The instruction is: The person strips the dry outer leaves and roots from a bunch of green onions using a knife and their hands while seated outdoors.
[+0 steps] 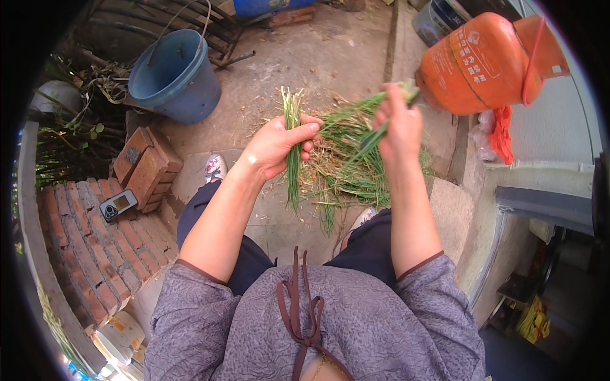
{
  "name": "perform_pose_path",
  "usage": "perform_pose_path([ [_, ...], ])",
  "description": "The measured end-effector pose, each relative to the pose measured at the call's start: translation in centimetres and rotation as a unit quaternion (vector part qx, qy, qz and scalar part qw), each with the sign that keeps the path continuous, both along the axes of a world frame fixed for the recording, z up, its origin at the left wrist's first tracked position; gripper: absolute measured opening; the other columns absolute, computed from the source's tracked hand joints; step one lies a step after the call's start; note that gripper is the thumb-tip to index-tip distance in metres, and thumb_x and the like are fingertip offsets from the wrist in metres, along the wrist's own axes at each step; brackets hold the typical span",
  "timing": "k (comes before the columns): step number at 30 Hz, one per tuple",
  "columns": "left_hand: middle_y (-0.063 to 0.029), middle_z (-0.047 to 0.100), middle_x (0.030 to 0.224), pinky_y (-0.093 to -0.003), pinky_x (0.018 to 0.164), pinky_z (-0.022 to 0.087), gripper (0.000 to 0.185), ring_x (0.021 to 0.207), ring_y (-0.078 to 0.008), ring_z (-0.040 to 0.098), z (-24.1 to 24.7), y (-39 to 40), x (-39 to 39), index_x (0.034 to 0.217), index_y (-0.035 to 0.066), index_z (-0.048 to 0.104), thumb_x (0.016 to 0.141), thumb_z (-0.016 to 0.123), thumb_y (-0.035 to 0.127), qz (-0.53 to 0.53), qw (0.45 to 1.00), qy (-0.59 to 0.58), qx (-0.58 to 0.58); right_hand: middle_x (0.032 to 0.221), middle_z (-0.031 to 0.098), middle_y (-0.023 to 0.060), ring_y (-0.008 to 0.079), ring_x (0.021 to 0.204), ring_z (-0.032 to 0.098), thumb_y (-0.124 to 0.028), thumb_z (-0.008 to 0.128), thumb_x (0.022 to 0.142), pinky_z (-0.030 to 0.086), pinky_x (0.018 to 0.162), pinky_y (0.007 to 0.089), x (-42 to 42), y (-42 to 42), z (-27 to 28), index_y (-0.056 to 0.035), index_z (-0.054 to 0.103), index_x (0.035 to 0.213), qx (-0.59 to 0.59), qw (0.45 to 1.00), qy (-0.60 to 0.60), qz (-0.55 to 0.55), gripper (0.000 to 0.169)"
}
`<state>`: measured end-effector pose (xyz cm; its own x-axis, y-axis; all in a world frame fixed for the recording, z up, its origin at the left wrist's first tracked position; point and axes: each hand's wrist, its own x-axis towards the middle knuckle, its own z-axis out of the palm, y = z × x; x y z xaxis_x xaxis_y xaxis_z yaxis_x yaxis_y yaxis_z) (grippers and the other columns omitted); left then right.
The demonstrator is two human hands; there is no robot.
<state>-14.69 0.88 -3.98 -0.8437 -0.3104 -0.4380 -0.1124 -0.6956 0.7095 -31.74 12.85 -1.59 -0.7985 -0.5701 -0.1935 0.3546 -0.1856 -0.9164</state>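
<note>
My left hand (pixel 281 145) grips a slim bundle of green, chive-like stalks (pixel 293 178), its pale ends up and green tips down. To the right, my right hand (pixel 399 121) is closed around another tuft of green stalks (pixel 369 143). Pale ends stick out above that fist; motion blurs it, and a dark patch beside it cannot be made out. Beneath and between both hands, a loose heap of the same green stalks (pixel 357 178) lies on the ground, mixed with dry, straw-coloured trimmings (pixel 317 174).
An orange gas cylinder (pixel 476 66) stands at the upper right beside a plastic bucket (pixel 438 21). On the left are a blue bucket (pixel 174 78), stacked bricks (pixel 147 164) and a low brick ledge (pixel 102 252) bearing a smartphone (pixel 118 205). My shoes (pixel 216 167) flank the work area.
</note>
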Motion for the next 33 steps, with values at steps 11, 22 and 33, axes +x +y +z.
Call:
perform_pose_path([
  [11,0.0014,0.047,0.076,-0.0205,0.048,0.038,0.019,0.058,-0.0063,0.042,-0.3,-3.2,0.5,0.104,0.003,0.053,0.093,0.052,0.018,0.363,0.924,-0.071,-0.098,0.062,0.037,-0.003,0.0074,0.048,0.032,-0.03,0.047,0.095,0.026,0.044,0.0246,-3.2,1.7,0.2,-0.0071,0.049,0.089,-0.05,0.987,-0.067,-0.135,0.023],
  [22,0.0074,0.045,0.068,-0.0187,0.046,0.028,0.029,0.052,-0.0015,0.035,1.2,2.0,-1.2,0.1,0.003,0.059,0.084,0.067,0.025,0.036,0.988,-0.019,-0.152,0.068,0.053,0.001,0.0101,0.058,0.05,-0.034,0.05,0.093,0.038,0.05,0.0255,2.4,-0.7,-2.1,-0.01,0.054,0.08,0.062,0.978,-0.123,0.154,0.028],
  [33,-0.0046,0.062,0.091,-0.0262,0.077,0.046,0.047,0.083,-0.0109,0.057,-2.1,2.2,-1.6,0.112,0.001,0.056,0.076,0.073,0.025,-0.041,0.895,-0.07,-0.438,0.088,0.058,0.0111,0.0233,0.089,0.06,-0.026,0.043,0.097,0.05,0.082,0.0385,3.7,-1.2,-3.9,-0.0027,0.054,0.091,-0.033,0.937,-0.316,0.148,0.026],
])
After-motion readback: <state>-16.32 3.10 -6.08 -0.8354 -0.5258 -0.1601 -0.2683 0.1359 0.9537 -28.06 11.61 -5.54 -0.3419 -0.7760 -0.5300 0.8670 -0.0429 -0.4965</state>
